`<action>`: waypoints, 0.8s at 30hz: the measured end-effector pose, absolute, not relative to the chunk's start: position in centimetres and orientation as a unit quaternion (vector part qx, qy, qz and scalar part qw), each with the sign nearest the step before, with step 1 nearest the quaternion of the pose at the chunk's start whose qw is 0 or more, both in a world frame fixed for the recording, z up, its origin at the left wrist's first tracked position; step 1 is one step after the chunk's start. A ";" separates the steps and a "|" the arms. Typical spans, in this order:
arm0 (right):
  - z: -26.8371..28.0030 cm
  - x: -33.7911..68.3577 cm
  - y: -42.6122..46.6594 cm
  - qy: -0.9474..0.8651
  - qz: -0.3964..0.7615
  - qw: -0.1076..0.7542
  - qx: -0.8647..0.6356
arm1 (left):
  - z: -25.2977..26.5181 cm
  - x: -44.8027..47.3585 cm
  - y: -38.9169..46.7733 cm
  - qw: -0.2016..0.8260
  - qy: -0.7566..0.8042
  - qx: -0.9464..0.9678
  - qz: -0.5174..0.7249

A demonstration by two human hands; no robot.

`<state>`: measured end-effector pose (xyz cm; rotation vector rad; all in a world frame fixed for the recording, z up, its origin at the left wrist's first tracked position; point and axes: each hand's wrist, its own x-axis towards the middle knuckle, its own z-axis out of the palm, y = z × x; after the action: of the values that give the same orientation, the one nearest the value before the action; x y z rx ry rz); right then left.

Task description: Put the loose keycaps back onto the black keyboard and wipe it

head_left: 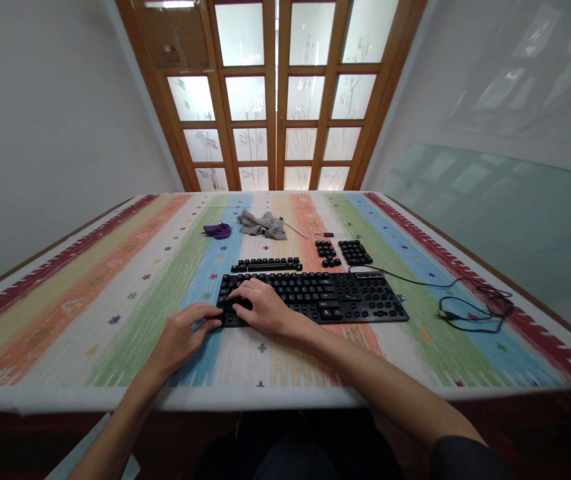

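A black keyboard point(330, 299) lies on the striped cloth in front of me, with keycaps off much of its right side and parts of its left end. My left hand point(188, 328) pinches the keyboard's left edge between thumb and fingers. Over the left part of the keys, my right hand point(261, 305) has its fingers bent down towards the thumb; what sits between the fingertips is too small and dark to make out. Behind the keyboard lie a row of loose keycaps point(266, 265), a small keycap group point(325, 250) and a number-pad block of keycaps point(355, 253).
A purple coiled band or cloth point(219, 231) and a crumpled grey cloth point(264, 225) lie farther back. Near them are a thin rod point(295, 229) and a small dark tool point(328, 235). The keyboard's cable point(485, 310) is bunched on the right. The striped tablecloth point(130, 333) covers the table.
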<state>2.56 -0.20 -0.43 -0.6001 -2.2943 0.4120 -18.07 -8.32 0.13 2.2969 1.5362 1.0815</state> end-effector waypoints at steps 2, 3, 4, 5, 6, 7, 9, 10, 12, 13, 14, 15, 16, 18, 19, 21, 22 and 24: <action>-0.5 2.6 -0.2 -0.890 0.161 0.359 -0.232 | 0.2 -18.0 -8.3 0.080 0.506 0.779 0.363; -0.5 2.6 -0.2 -0.889 0.161 0.360 -0.232 | 0.2 -18.1 -8.3 0.077 0.503 0.780 0.364; -0.5 2.6 -0.2 -0.889 0.162 0.360 -0.231 | 0.2 -18.1 -8.3 0.074 0.502 0.781 0.364; -0.5 2.6 -0.2 -0.889 0.162 0.361 -0.230 | 0.2 -18.1 -8.3 0.072 0.502 0.782 0.363; -0.5 2.5 -0.2 -0.889 0.163 0.361 -0.230 | 0.3 -18.1 -8.2 0.072 0.501 0.782 0.363; -0.5 2.5 -0.2 -0.889 0.163 0.361 -0.231 | 0.3 -18.2 -8.2 0.070 0.501 0.782 0.364; -0.5 2.5 -0.2 -0.888 0.162 0.362 -0.232 | 0.3 -18.2 -8.2 0.070 0.497 0.784 0.366; -0.5 2.5 -0.2 -0.888 0.163 0.362 -0.232 | 0.3 -18.2 -8.3 0.069 0.497 0.783 0.367; -0.4 2.5 -0.2 -0.888 0.165 0.363 -0.232 | 0.2 -18.1 -8.3 0.070 0.503 0.777 0.371; -0.4 2.6 -0.2 -0.887 0.166 0.363 -0.231 | 0.1 -18.1 -8.4 0.072 0.509 0.772 0.374; -0.4 2.6 -0.2 -0.887 0.167 0.364 -0.230 | 0.0 -18.0 -8.4 0.073 0.516 0.765 0.378; -0.4 2.6 -0.2 -0.887 0.167 0.365 -0.230 | -0.1 -18.0 -8.5 0.073 0.523 0.758 0.383; -0.5 2.6 -0.2 -0.886 0.166 0.365 -0.231 | -0.2 -18.0 -8.5 0.072 0.528 0.752 0.389; -0.5 2.6 -0.2 -0.887 0.163 0.366 -0.232 | -0.4 -17.9 -8.5 0.067 0.532 0.745 0.398; -0.5 2.6 -0.2 -0.887 0.161 0.365 -0.233 | -0.4 -17.9 -8.5 0.065 0.531 0.744 0.401; -0.6 2.6 -0.2 -0.888 0.159 0.363 -0.233 | -0.4 -17.9 -8.4 0.067 0.526 0.749 0.398; -0.6 2.6 -0.2 -0.888 0.160 0.363 -0.233 | -0.4 -18.0 -8.4 0.070 0.522 0.754 0.393; -0.6 2.5 -0.2 -0.888 0.160 0.363 -0.233 | -0.2 -18.1 -8.2 0.076 0.514 0.765 0.379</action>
<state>2.53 -0.18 -0.61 -0.5994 -2.2854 0.4123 -18.11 -8.24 -0.22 2.2937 1.5419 1.1374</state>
